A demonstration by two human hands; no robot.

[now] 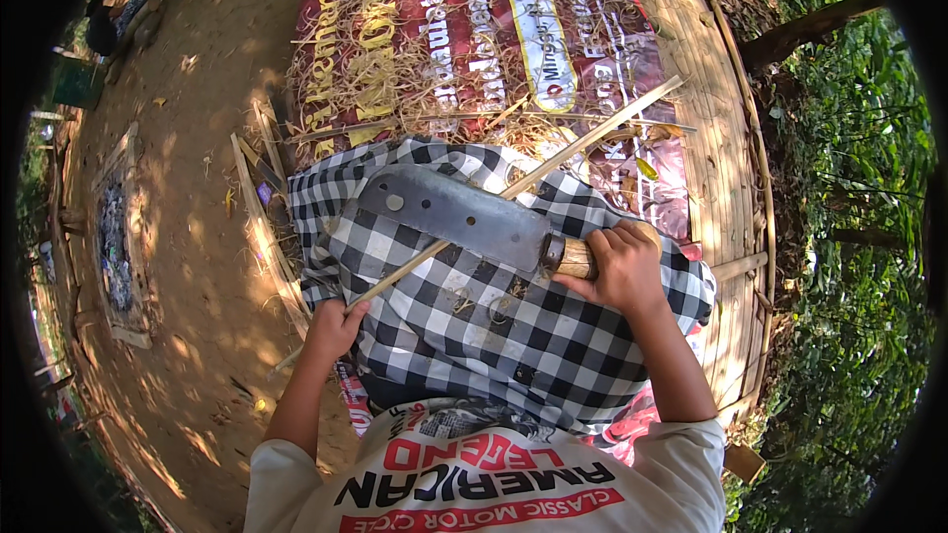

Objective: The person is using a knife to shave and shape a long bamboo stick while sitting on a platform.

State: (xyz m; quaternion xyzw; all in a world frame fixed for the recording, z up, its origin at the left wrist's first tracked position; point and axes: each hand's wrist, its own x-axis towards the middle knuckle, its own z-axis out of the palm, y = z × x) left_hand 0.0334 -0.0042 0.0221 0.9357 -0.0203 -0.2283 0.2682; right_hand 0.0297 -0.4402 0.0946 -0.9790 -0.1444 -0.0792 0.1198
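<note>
Head view: right hand [620,266] grips the cleaver [456,217] handle; left hand [334,328] clamps the bamboo strip [523,183] near its lower end. Strip's long axis runs 8 to 2 o'clock, under the blade, over the checkered cloth [474,336].

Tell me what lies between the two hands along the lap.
In the head view, the checkered cloth spans the stretch between the left hand and right hand; the bamboo strip and the cleaver blade cross above it.

White printed tee (checked lap cloth)
</note>
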